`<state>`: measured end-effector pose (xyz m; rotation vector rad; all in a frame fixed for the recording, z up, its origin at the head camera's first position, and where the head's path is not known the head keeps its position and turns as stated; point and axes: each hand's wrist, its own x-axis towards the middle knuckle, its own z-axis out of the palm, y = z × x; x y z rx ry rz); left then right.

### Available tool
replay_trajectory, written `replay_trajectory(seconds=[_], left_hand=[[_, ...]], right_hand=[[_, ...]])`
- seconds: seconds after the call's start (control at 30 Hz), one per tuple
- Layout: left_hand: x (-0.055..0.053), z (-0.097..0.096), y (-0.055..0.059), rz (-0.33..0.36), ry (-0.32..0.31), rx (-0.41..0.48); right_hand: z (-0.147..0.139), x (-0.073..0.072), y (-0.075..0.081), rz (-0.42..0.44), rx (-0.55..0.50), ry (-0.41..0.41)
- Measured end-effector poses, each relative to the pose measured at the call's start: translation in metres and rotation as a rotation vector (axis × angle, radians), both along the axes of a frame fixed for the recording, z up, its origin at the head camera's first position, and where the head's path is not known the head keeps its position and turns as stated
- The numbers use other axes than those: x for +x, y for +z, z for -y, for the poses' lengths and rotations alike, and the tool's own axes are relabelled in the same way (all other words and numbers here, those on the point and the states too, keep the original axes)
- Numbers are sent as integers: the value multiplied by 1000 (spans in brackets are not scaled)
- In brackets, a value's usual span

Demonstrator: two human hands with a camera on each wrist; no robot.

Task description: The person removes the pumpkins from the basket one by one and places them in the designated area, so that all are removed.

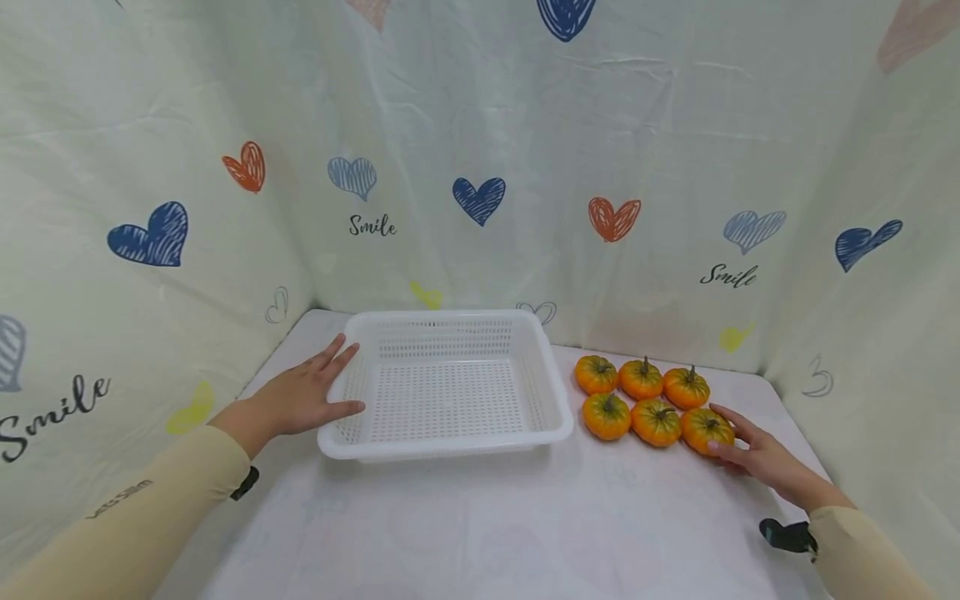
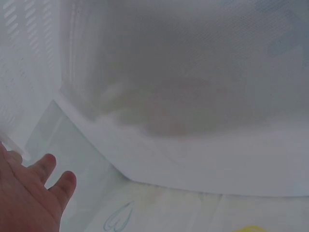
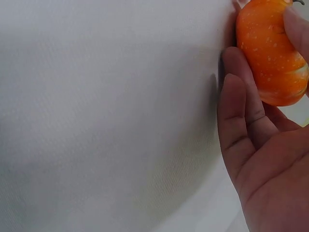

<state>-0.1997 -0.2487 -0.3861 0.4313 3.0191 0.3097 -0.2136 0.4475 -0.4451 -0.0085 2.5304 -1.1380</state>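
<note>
A white plastic basket (image 1: 450,447) with slotted walls stands on the table. My left hand (image 1: 303,396) is at its left rim, fingers spread and the thumb reaching over the edge. In the left wrist view that hand (image 2: 31,195) shows beside the slotted wall; its grasp is partly out of frame. To the basket's right sit several small orange pumpkins in two rows. My right hand (image 1: 772,460) holds the near-row pumpkin (image 1: 707,428) at the right end, between thumb and fingers. The right wrist view shows the thumb on this pumpkin's (image 3: 268,50) top side and fingers under its flank.
The other pumpkins (image 1: 656,422) stand close together, stems up, left of and behind the held one. A pale cloth covers the table (image 1: 465,525). Curtains (image 1: 525,258) printed with hearts and "Smile" enclose the back and both sides.
</note>
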Motion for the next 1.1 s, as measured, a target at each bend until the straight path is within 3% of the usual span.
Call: replay_trajectory(seconds=[0.3, 0.77, 1.1], left_hand=[[0, -2, 2, 7, -2, -2], [-2, 1, -3, 9, -6, -5], [-1, -1, 1, -2, -9, -4]], right_hand=[[2, 0, -1, -13, -3, 14], [3, 0, -4, -6, 2, 6], [4, -2, -4, -7, -10, -11]])
